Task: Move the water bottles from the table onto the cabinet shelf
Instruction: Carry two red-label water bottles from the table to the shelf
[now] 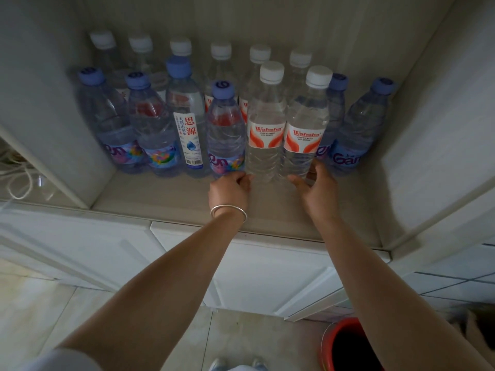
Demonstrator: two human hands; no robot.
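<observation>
**Seating two Wahaha bottles in the front row**

Two white-capped Wahaha bottles stand upright, touching, on the cabinet shelf (171, 199): left bottle (265, 135), right bottle (305, 137). Left hand (231, 190) curls loosely at the left one's base; right hand (317, 187) half wraps the right one's base. Judgement: push low, level, until flush with the row; release only when steady.

Count: eight white caps, seven blue caps, fifteen bottles visible. Red bucket (351, 346) on floor, near right.

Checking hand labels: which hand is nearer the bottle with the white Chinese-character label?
Left. The left hand is just right of and below that bottle; the right hand sits farther right, past two white-capped bottles.
</observation>
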